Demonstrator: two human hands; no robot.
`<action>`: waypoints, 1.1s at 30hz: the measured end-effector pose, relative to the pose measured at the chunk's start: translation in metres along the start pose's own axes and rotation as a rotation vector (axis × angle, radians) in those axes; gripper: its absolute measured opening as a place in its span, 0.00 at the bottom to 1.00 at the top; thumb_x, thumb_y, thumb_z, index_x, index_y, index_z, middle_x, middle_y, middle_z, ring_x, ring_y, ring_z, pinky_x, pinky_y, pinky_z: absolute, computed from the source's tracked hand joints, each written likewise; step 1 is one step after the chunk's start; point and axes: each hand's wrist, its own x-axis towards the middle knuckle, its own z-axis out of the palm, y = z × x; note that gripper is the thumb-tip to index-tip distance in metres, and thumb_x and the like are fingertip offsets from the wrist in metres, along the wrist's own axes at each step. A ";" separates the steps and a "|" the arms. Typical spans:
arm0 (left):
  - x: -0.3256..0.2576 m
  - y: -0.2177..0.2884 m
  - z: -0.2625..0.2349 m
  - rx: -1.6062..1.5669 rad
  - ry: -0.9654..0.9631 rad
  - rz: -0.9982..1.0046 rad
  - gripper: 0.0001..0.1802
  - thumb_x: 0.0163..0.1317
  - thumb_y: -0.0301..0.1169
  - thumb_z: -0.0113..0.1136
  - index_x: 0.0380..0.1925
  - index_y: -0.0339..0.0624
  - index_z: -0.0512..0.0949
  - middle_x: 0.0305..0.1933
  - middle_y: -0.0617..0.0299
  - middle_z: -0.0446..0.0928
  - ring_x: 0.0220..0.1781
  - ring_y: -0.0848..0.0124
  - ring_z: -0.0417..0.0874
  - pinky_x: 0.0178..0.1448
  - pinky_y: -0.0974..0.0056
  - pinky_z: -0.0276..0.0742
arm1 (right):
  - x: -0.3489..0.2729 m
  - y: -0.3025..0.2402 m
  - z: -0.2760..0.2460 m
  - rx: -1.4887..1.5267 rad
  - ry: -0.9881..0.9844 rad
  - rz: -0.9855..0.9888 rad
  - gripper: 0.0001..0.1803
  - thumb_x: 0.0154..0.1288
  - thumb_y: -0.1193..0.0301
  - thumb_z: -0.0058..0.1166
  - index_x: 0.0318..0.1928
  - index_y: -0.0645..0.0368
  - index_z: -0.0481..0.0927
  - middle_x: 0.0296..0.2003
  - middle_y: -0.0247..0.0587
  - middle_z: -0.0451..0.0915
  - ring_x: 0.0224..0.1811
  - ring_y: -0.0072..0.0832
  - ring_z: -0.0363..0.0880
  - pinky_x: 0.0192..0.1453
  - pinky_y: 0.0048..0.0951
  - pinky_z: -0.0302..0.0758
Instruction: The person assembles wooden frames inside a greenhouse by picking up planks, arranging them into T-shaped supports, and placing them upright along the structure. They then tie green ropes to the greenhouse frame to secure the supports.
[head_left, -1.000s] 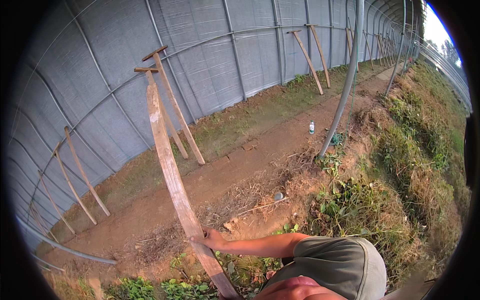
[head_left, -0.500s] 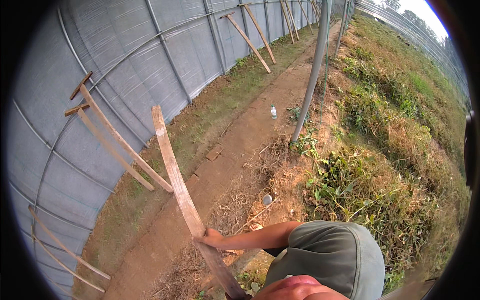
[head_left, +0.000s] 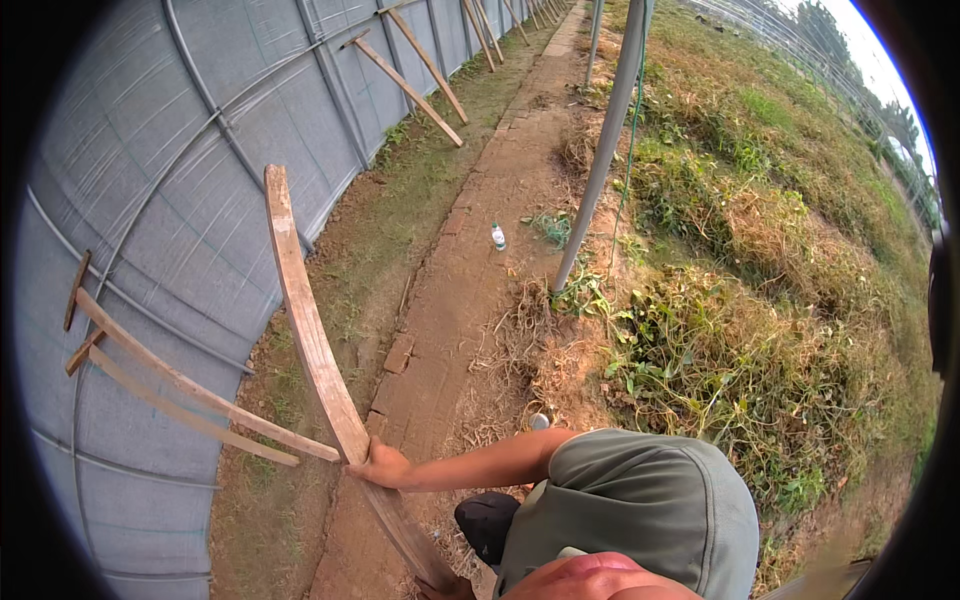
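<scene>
My left hand (head_left: 380,465) is closed around a long, weathered wooden plank (head_left: 300,310), gripping it a little below its middle. The plank tilts up and away to the left, its top end near the grey greenhouse wall (head_left: 190,200); its lower end runs out of view at the bottom edge. My bare forearm reaches to it from behind a green cloth shape (head_left: 640,510) at the bottom. A dark shoe (head_left: 490,525) shows under the arm. My right hand does not show.
Two slanted wooden props (head_left: 190,395) lean on the wall at left, with more props (head_left: 410,85) further along. A brick and dirt path (head_left: 470,240) runs ahead with a small bottle (head_left: 498,237) on it. A grey metal pole (head_left: 600,150) stands right of the path, with weeds beyond.
The view has swung so the path now runs straight ahead. The plank has tipped closer to the wall and the props at left. My left hand keeps the same grip.
</scene>
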 end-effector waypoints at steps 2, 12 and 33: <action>0.049 0.009 0.007 0.005 -0.007 0.055 0.52 0.36 0.36 0.81 0.64 0.33 0.65 0.57 0.41 0.74 0.55 0.43 0.78 0.57 0.47 0.78 | 0.029 -0.017 -0.004 0.000 0.009 0.037 0.51 0.54 0.38 0.62 0.59 0.72 0.63 0.45 0.65 0.81 0.50 0.52 0.82 0.53 0.46 0.78; 0.325 0.031 0.053 -0.010 -0.010 0.308 0.54 0.36 0.34 0.80 0.67 0.33 0.64 0.59 0.40 0.73 0.58 0.42 0.77 0.59 0.46 0.78 | 0.215 -0.125 0.024 0.000 0.298 -0.188 0.49 0.52 0.41 0.63 0.58 0.72 0.63 0.39 0.62 0.82 0.44 0.54 0.82 0.47 0.50 0.78; 0.803 0.166 0.138 -0.303 0.119 0.228 0.46 0.51 0.30 0.75 0.68 0.31 0.61 0.63 0.40 0.69 0.61 0.46 0.75 0.64 0.48 0.72 | 0.557 -0.416 0.073 -0.078 0.336 -0.850 0.50 0.42 0.54 0.69 0.62 0.68 0.62 0.21 0.52 0.78 0.26 0.54 0.79 0.33 0.50 0.74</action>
